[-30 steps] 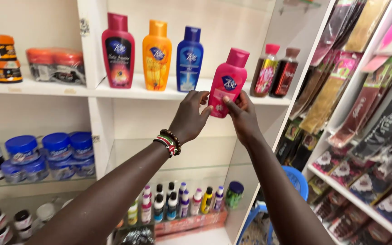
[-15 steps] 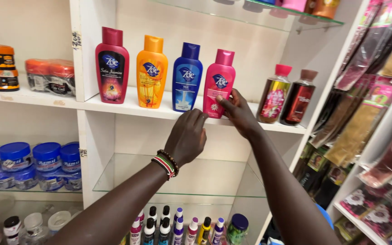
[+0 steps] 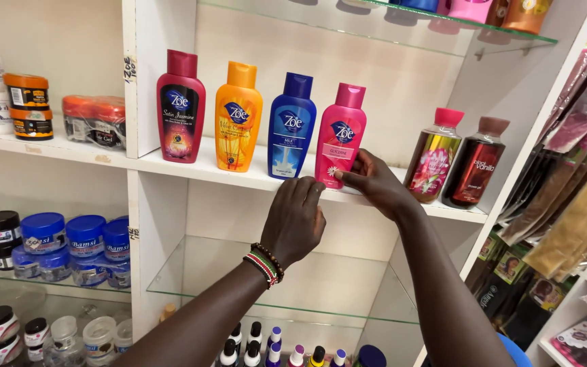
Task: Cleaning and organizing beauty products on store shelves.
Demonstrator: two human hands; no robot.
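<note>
A pink bottle (image 3: 340, 134) stands upright on the white shelf (image 3: 198, 168), last in a row after a blue bottle (image 3: 291, 126), an orange bottle (image 3: 238, 117) and a dark red bottle (image 3: 180, 107). My right hand (image 3: 377, 182) touches the pink bottle's lower right side with its fingertips. My left hand (image 3: 295, 219), with a beaded wristband, is just below the shelf edge, fingertips up at the pink bottle's base.
Two tinted bottles (image 3: 453, 158) stand to the right on the same shelf. Jars (image 3: 42, 234) fill the left shelves, small nail bottles (image 3: 273, 346) sit below a glass shelf (image 3: 191, 272), and packaged hair (image 3: 572, 224) hangs at right.
The pink bottle went from held in the air to standing on the shelf beside the blue one. My left hand dropped off it to the shelf edge; the camera moved closer.
</note>
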